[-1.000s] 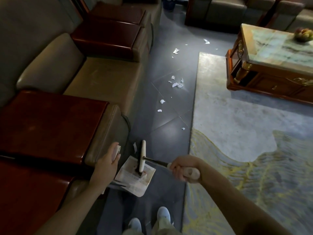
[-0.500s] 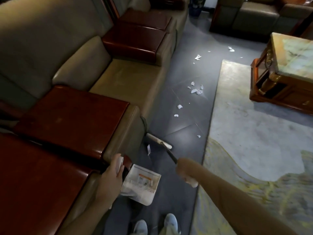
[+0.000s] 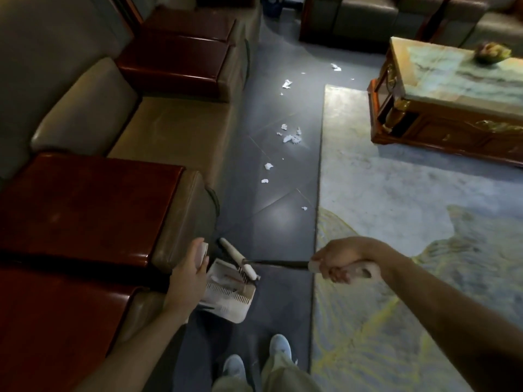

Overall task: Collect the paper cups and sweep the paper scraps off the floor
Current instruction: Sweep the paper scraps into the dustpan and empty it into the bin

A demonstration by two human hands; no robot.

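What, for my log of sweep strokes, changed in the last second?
The broom swung out ahead beside the sofa, then was drawn back to the dustpan mouth. Unchanged: left hand holds the dustpan handle, right hand grips the broom handle, scraps ahead lie unswept.

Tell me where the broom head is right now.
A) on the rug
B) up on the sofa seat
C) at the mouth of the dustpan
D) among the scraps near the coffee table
C: the broom head lies across the open edge of the dustpan, low on the dark floor beside the sofa.
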